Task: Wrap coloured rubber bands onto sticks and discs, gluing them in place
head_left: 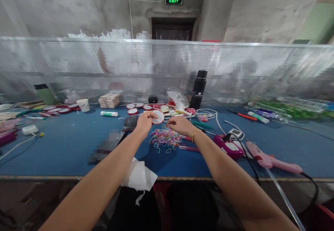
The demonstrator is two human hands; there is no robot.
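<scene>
My left hand [145, 123] pinches a round white disc with a red rim [158, 117] by its left side, above the middle of the table. To its right, my right hand [180, 125] wears a gold bracelet [194, 134] at the wrist. Its fingers are pressed together over the far edge of a heap of colourful small elastic bands [165, 137]; whatever is between them is too small to make out. Several more red-rimmed discs [133, 111] lie just beyond my hands.
A pink glue gun [271, 159] and a magenta power block [229, 147] with cables lie at right. A black bottle [199, 90] stands by the perforated metal screen [125, 60]. A glue stick [109, 113], paper cup [83, 105] and wooden pieces [109, 100] are at left.
</scene>
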